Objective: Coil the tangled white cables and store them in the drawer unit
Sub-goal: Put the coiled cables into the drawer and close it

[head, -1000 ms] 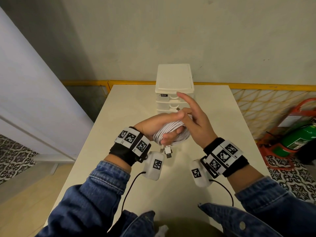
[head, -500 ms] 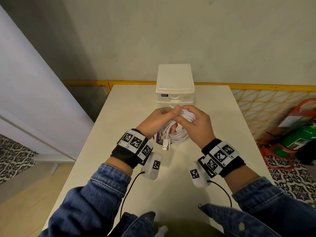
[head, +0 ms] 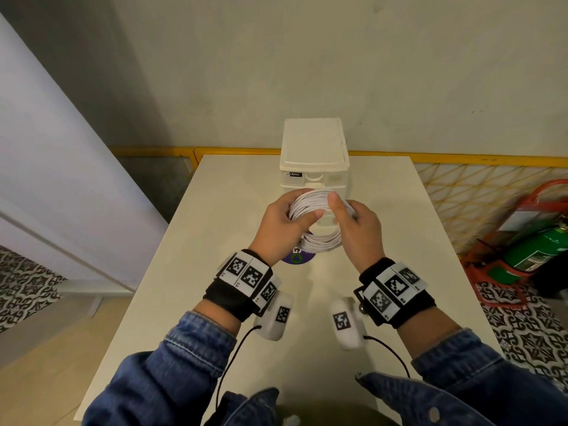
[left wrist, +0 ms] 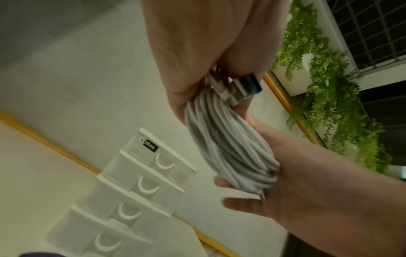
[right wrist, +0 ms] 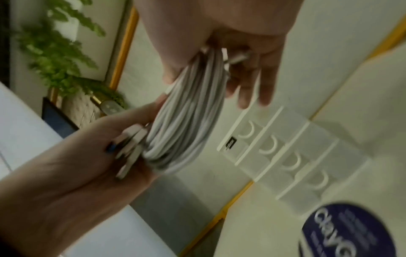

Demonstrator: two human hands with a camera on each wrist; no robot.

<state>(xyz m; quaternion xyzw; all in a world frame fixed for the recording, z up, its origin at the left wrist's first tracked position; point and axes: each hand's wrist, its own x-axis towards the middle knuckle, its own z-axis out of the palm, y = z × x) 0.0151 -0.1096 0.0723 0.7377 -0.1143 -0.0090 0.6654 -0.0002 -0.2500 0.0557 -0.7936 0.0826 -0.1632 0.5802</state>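
thing: round coil of thin white plastic cables [head: 319,224], held above cream table [head: 233,192] before translucent plastic drawer unit [head: 313,155] | left hand [head: 281,229], right hand [head: 359,229]: both clamped on coil | handling: likely light, springy; grip across all loops, plugs tucked

Cream table [head: 190,290], white drawer unit [head: 313,155] at far edge, purple round sticker [head: 299,259] nearer
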